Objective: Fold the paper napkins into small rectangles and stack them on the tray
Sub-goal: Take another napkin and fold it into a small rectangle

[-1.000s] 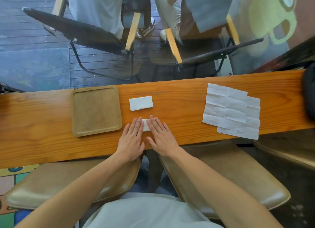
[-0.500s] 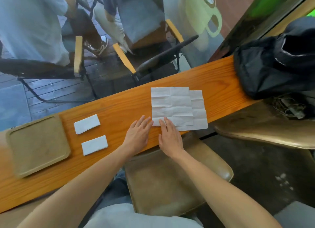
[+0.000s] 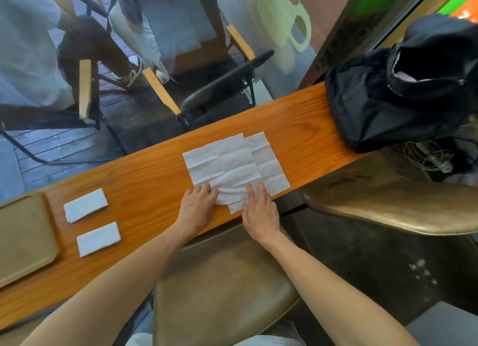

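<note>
Both hands sat at the near edge of the pile of unfolded napkins (image 3: pixel 232 162) on the worktop (image 3: pixel 144 180). The left hand (image 3: pixel 198 206) had its fingers curled onto the near left corner of the top sheet, which was bunched and lifted between the two hands; its grip looked like a pinch on that corner, though the fingertips were partly hidden by the paper. The right hand (image 3: pixel 260 208) lay with fingers fairly straight, pressing down on the near right part of the same rumpled edge and holding nothing. A second sheet (image 3: pixel 269 164) showed beneath, offset to the right and poking past the worktop's near edge below the right hand; how many sheets lay in the pile could not be told.

Well to the left of the hands lay two folded napkins, one farther (image 3: pixel 86 205) and one nearer (image 3: pixel 98 239), apart from each other and just beside the wooden tray (image 3: pixel 23 239). The tray was cut off by the left border and carried no napkin on its visible part.

A black bag (image 3: pixel 393 100) rested on the worktop's far right end, well apart from the pile.
</note>
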